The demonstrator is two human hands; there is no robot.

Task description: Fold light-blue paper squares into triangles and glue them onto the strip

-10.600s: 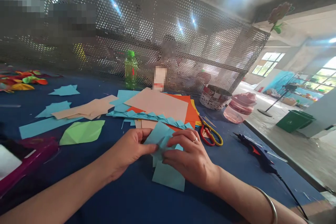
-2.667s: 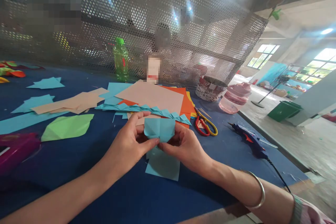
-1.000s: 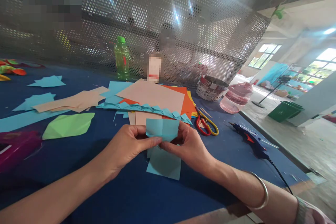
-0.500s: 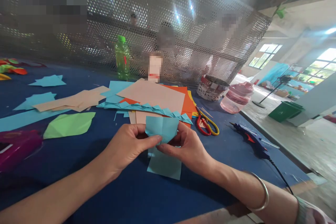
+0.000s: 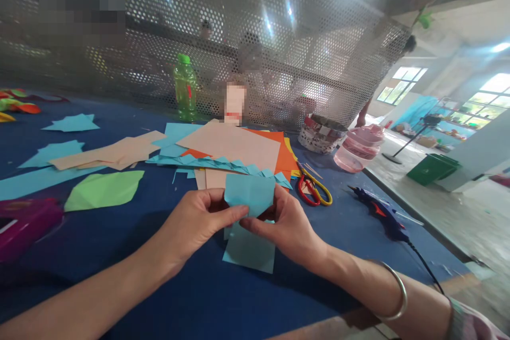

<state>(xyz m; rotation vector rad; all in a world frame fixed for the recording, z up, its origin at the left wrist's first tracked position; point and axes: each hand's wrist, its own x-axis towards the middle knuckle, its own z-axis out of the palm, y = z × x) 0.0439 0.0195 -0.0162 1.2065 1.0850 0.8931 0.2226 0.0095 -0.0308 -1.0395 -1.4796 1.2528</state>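
Head view, clock bearings taken from the held paper. Grasps a creased light-blue paper piece [image 5: 250, 191] near its lower edge, with left hand [image 5: 203, 215] at 8 o'clock and right hand [image 5: 292, 228] at 4 o'clock, thumb tips just beside each other; cannot tell the finger placement behind. Shows at 6 o'clock, on the dark-blue tabletop [image 5: 159, 308], a flat light-blue paper sheet [image 5: 253, 252]. Shows at 11 o'clock a pleated light-blue paper strip [image 5: 219, 162], across the near side of a pink-and-orange paper stack [image 5: 235, 142]. Places red-and-yellow-handled scissors [image 5: 307, 175] at 3 o'clock, a dark-blue corded glue gun [image 5: 389, 219] farther out. Shows at 9 o'clock a green leaf-shaped paper [image 5: 103, 190]; at 2 o'clock, a pink translucent plastic bottle [image 5: 358, 149].
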